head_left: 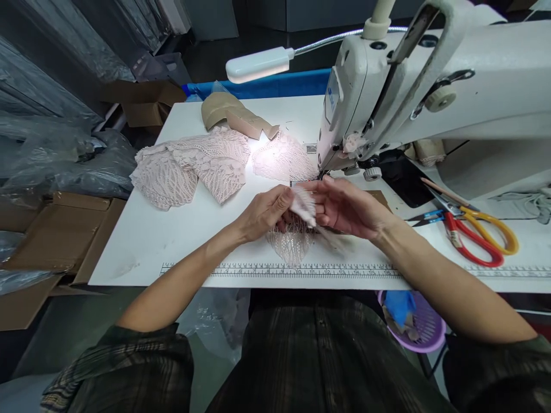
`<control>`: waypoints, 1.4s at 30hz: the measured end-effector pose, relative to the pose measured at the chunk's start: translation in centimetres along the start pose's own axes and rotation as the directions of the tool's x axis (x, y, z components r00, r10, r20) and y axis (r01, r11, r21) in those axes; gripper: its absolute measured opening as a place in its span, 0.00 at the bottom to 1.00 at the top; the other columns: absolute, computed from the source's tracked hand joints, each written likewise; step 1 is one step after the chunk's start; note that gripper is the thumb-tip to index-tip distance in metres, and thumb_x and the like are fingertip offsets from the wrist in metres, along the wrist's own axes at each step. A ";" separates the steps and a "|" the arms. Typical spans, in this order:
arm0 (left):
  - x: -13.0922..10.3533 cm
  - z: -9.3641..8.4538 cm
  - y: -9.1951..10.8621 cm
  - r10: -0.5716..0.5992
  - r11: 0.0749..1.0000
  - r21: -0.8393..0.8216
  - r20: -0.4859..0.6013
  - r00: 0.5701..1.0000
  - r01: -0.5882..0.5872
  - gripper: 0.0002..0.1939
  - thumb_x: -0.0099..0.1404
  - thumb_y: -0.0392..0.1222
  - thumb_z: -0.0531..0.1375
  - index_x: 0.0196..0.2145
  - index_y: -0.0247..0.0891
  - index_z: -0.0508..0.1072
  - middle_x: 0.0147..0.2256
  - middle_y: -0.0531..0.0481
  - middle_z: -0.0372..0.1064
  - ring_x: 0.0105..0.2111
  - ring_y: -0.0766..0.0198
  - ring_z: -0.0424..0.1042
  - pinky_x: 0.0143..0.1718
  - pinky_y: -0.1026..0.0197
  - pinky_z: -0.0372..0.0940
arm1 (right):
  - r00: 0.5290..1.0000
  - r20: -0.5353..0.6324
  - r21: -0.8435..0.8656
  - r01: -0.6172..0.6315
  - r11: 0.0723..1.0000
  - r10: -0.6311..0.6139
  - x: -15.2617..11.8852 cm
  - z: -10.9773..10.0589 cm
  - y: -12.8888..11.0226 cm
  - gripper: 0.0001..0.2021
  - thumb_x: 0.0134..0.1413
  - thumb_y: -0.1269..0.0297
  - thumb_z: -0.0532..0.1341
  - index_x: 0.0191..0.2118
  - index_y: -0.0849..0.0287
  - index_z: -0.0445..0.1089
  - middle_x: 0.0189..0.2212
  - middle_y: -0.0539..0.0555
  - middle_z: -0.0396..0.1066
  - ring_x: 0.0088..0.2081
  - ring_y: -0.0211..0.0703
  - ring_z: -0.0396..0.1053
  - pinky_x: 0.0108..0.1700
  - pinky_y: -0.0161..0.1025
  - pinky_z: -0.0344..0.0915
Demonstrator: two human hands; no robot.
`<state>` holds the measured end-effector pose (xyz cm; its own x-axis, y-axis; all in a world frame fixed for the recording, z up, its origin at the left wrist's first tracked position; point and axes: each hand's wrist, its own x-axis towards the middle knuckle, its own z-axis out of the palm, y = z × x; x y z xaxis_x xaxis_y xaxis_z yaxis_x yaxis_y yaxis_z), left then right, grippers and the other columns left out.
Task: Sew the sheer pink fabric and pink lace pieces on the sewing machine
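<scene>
My left hand [269,211] pinches a pale pink lace piece [293,244] between thumb and fingers, just in front of the sewing machine's needle area. A folded white-pink flap of it, blurred by motion, stands up between my hands. My right hand [348,207] is at the lace from the other side, palm partly turned up, with its fingers curled against the flap; some fingertips are hidden behind it. More pink lace [284,158] lies under the lamp light beside the needle. The white sewing machine [353,97] rises above my right hand.
Folded lace pieces [189,166] and beige cups [232,112] lie at left and back. On the right are a black phone [407,179], red-handled scissors [477,244], yellow-handled scissors [495,229] and blue snips [426,218]. A ruler strip [258,271] runs along the table's front edge. A purple basket [426,330] stands below.
</scene>
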<state>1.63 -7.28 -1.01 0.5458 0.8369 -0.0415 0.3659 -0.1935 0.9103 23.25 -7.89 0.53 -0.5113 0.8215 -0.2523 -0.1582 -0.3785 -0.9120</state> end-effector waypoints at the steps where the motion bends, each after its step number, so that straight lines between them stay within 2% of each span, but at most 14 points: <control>1: 0.0 0.0 0.0 -0.068 0.996 -0.056 0.010 0.998 0.068 0.36 0.72 0.69 0.42 0.52 0.34 0.69 0.34 0.44 0.76 0.25 0.63 0.76 0.28 0.59 0.72 | 1.000 0.017 -0.044 0.002 0.999 -0.001 0.2 -0.1 -0.1 0.18 0.56 0.46 0.63 0.40 0.57 0.70 0.36 0.55 0.74 0.32 0.38 0.72 0.31 0.35 0.69; 4: 0.1 0.0 -0.1 -0.205 0.976 -0.080 -0.007 0.979 0.204 0.33 0.69 0.64 0.57 0.58 0.34 0.64 0.45 0.37 0.76 0.24 0.63 0.78 0.30 0.58 0.74 | 0.987 -0.136 -0.339 0.031 0.940 -0.082 0.0 -1.3 0.0 0.17 0.57 0.49 0.65 0.43 0.57 0.70 0.38 0.56 0.75 0.37 0.42 0.74 0.35 0.37 0.71; 7: 0.2 0.3 -0.3 -0.257 0.966 -0.040 -0.058 0.965 0.255 0.30 0.67 0.47 0.64 0.62 0.34 0.62 0.58 0.29 0.66 0.26 0.65 0.79 0.32 0.57 0.76 | 0.953 -0.197 -0.690 0.031 0.723 -0.229 -1.4 -2.5 1.0 0.13 0.61 0.53 0.61 0.42 0.58 0.72 0.35 0.56 0.76 0.34 0.43 0.72 0.35 0.40 0.70; 12: 0.8 -0.1 -0.8 -0.254 0.966 -0.007 -0.197 0.947 0.257 0.24 0.67 0.41 0.64 0.59 0.36 0.66 0.48 0.39 0.73 0.24 0.66 0.78 0.27 0.60 0.75 | 0.880 0.235 -0.897 0.360 0.256 -0.413 -4.5 -0.5 4.2 0.11 0.64 0.58 0.59 0.43 0.61 0.73 0.39 0.60 0.75 0.37 0.46 0.72 0.38 0.45 0.69; 15: 1.4 -0.5 -1.7 -0.242 0.970 -0.038 -0.248 0.938 0.240 0.26 0.63 0.42 0.68 0.56 0.37 0.67 0.37 0.47 0.75 0.23 0.66 0.76 0.25 0.62 0.74 | 0.842 0.340 -0.922 0.386 0.028 -0.419 -5.0 1.1 6.1 0.13 0.67 0.60 0.56 0.37 0.62 0.73 0.36 0.61 0.73 0.34 0.47 0.69 0.35 0.45 0.67; 17: 1.8 -0.6 -2.3 -0.220 0.975 -0.043 -0.251 0.943 0.216 0.26 0.62 0.43 0.69 0.55 0.37 0.68 0.33 0.50 0.74 0.22 0.67 0.75 0.24 0.62 0.74 | 0.848 0.296 -0.929 0.363 0.074 -0.439 -4.8 1.5 6.4 0.14 0.68 0.62 0.53 0.35 0.61 0.72 0.33 0.60 0.72 0.31 0.44 0.67 0.33 0.42 0.65; 20: 1.9 -0.7 -2.7 -0.194 0.981 -0.039 -0.243 0.950 0.191 0.25 0.61 0.44 0.70 0.53 0.39 0.70 0.32 0.51 0.75 0.23 0.66 0.75 0.24 0.61 0.74 | 0.866 0.158 -0.852 0.362 0.378 -0.473 -4.4 1.4 5.3 0.11 0.67 0.61 0.56 0.36 0.60 0.71 0.32 0.55 0.70 0.30 0.39 0.66 0.31 0.37 0.64; 23: 1.7 -0.9 -2.5 -0.214 0.977 -0.044 -0.206 0.955 0.209 0.25 0.61 0.45 0.70 0.53 0.39 0.70 0.32 0.50 0.75 0.23 0.66 0.75 0.24 0.61 0.75 | 0.912 0.226 -0.726 0.392 0.565 -0.341 -4.3 1.0 3.5 0.09 0.64 0.58 0.61 0.36 0.58 0.72 0.32 0.53 0.73 0.32 0.38 0.69 0.35 0.36 0.67; 25: 1.5 -1.0 -2.2 -0.241 0.971 -0.042 -0.179 0.954 0.237 0.24 0.61 0.45 0.70 0.52 0.38 0.70 0.32 0.49 0.76 0.22 0.67 0.75 0.23 0.61 0.75 | 0.914 0.287 -0.755 0.401 0.519 -0.288 -4.0 0.4 2.9 0.10 0.65 0.56 0.60 0.38 0.57 0.73 0.34 0.54 0.75 0.35 0.41 0.71 0.38 0.39 0.68; 29: 1.1 -0.8 -1.5 -0.289 0.955 0.018 -0.195 0.937 0.298 0.24 0.62 0.46 0.69 0.53 0.37 0.71 0.31 0.48 0.75 0.21 0.66 0.75 0.22 0.62 0.74 | 0.865 0.183 -0.946 0.284 0.155 -0.467 -2.5 -1.1 3.3 0.15 0.67 0.61 0.53 0.50 0.60 0.72 0.45 0.63 0.73 0.45 0.52 0.70 0.46 0.50 0.69; 33: 0.6 -0.4 -0.8 -0.189 0.945 0.196 -0.329 0.925 0.263 0.22 0.67 0.51 0.64 0.54 0.37 0.71 0.29 0.52 0.73 0.20 0.68 0.73 0.20 0.65 0.70 | 0.870 0.232 -0.972 0.191 -0.136 -0.436 -0.7 -3.2 3.8 0.18 0.66 0.66 0.52 0.54 0.63 0.73 0.50 0.68 0.70 0.53 0.64 0.66 0.52 0.62 0.66; 35: 0.5 -0.4 -0.6 -0.125 0.932 0.274 -0.366 0.922 0.236 0.23 0.65 0.53 0.65 0.53 0.37 0.72 0.30 0.53 0.73 0.20 0.69 0.72 0.22 0.65 0.69 | 0.859 0.255 -0.967 0.220 -0.130 -0.444 0.0 -4.3 3.7 0.19 0.65 0.66 0.52 0.56 0.62 0.73 0.50 0.67 0.71 0.52 0.62 0.67 0.52 0.61 0.66; 37: 0.4 -0.5 -0.6 -0.094 0.927 0.307 -0.366 0.926 0.216 0.24 0.63 0.52 0.67 0.52 0.37 0.72 0.32 0.52 0.74 0.23 0.68 0.73 0.25 0.64 0.70 | 0.838 0.269 -0.958 0.283 -0.044 -0.475 0.4 -5.2 3.5 0.19 0.65 0.66 0.52 0.56 0.60 0.73 0.49 0.64 0.73 0.51 0.57 0.68 0.54 0.57 0.67; 42: 0.8 -0.7 -1.0 -0.122 0.951 0.224 -0.362 0.924 0.213 0.20 0.65 0.47 0.65 0.51 0.35 0.73 0.33 0.51 0.74 0.24 0.68 0.73 0.27 0.62 0.72 | 0.795 0.179 -0.947 0.300 0.119 -0.580 0.5 -5.4 3.5 0.18 0.64 0.65 0.52 0.53 0.59 0.75 0.47 0.60 0.75 0.47 0.50 0.72 0.51 0.50 0.70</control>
<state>1.21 -6.07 -1.63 0.1873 0.9823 -0.0006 0.6331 -0.1202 0.7647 27.01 -6.53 -4.56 -0.4656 0.7962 0.3863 0.6274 0.6048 -0.4904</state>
